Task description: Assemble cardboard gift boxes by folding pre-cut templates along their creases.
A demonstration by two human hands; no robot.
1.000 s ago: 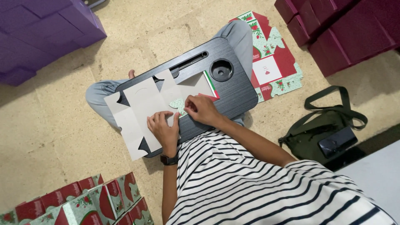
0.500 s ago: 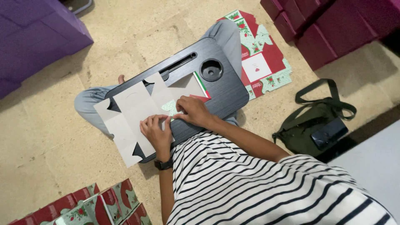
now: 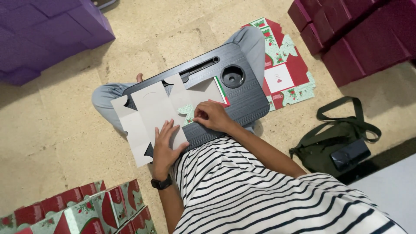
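Observation:
A flat, unfolded cardboard box blank (image 3: 149,115) lies plain side up on a black lap tray (image 3: 247,102) across my crossed legs. My left hand (image 3: 164,145), with a black watch on its wrist, rests flat on the blank's near edge, fingers spread. My right hand (image 3: 212,117) has its fingers curled on a folded flap (image 3: 188,115) near the middle, where the green and red printed side shows. The tray has a round cup recess (image 3: 232,76) and a long slot (image 3: 199,67).
Another printed box blank (image 3: 284,73) lies flat on the floor right of the tray. Purple boxes (image 3: 47,34) stand at the top left and dark red boxes (image 3: 359,34) at the top right. Several folded red and green boxes (image 3: 82,208) sit bottom left. A green bag (image 3: 333,143) holds a dark phone (image 3: 351,154).
Both hands stay on the blank in much the same places. The view has drifted slightly, and my left hand lies a little flatter with fingers more spread.

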